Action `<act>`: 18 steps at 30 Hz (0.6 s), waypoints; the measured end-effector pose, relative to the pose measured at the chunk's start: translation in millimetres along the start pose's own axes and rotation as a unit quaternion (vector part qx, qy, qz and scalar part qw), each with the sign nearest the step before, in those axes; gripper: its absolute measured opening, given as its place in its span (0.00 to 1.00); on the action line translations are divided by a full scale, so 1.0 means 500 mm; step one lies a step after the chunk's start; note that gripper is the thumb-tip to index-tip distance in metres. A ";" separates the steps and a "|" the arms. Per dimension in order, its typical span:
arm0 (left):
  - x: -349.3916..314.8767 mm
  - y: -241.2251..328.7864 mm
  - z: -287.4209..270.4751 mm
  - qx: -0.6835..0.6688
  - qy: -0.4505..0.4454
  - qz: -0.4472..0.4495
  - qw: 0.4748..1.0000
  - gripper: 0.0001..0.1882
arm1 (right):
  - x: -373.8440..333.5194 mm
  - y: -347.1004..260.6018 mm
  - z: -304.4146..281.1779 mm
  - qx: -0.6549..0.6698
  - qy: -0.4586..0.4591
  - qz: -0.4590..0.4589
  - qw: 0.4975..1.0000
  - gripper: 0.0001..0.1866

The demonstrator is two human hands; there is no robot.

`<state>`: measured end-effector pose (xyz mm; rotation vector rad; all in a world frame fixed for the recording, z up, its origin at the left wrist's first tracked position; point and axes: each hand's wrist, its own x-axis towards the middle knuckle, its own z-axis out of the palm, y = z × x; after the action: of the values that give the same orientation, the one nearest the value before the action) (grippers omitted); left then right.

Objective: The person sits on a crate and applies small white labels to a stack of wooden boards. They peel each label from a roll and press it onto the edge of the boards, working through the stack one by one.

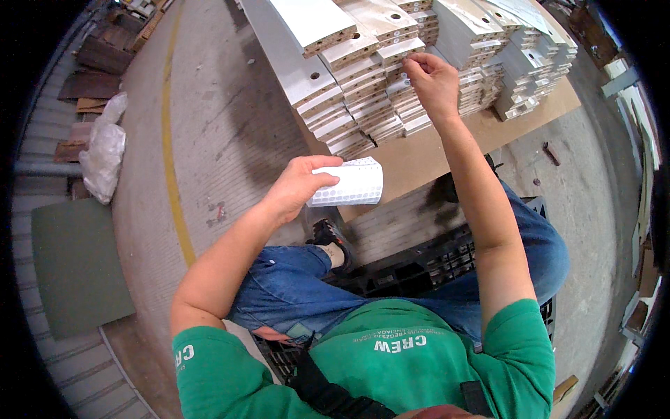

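Note:
My left hand (296,187) holds a curled white sheet of round stickers (357,186), thumb on top and fingers behind. Rows of pale dots show across the sheet. My right hand (434,85) is farther ahead, at the near ends of the stacked white boards (367,75). Its thumb and index finger are pinched together by a board's edge; whatever is between them is too small to make out. The boards have bare chipboard ends, and several carry round dark holes on top. Small round white stickers dot some of the ends.
The stacks rest on a brown sheet (412,165). I sit with my legs around a black plastic pallet (398,274). A yellow line (167,140) crosses the concrete floor at left, near plastic wrap (105,157) and a green panel (78,265). Scrap boards lie along the right.

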<state>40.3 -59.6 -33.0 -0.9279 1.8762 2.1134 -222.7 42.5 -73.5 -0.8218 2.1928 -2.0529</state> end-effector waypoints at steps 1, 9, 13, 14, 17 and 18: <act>0.000 0.001 -0.001 -0.001 -0.001 0.002 1.000 0.21 | 0.001 0.002 -0.002 -0.018 0.008 0.001 1.000 0.12; -0.007 0.007 0.000 -0.002 0.008 -0.002 1.000 0.21 | -0.007 -0.005 -0.038 0.051 -0.055 0.051 0.996 0.11; -0.005 0.002 0.001 -0.009 0.001 -0.001 1.000 0.21 | -0.021 0.009 -0.027 0.038 -0.059 0.017 0.997 0.11; -0.005 0.003 0.001 -0.008 0.000 0.000 1.000 0.21 | -0.020 0.010 -0.024 0.047 -0.049 0.017 0.998 0.11; -0.008 0.013 0.009 0.016 0.006 -0.010 1.000 0.21 | -0.011 0.025 -0.012 0.015 -0.034 0.003 0.999 0.10; -0.006 0.013 0.008 0.017 0.005 -0.005 1.000 0.21 | -0.011 0.029 -0.010 0.002 -0.019 -0.001 1.000 0.10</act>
<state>38.1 -56.2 -25.5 -0.9405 1.9019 2.0690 -225.0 49.4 -88.3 -0.8561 2.1693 -2.0252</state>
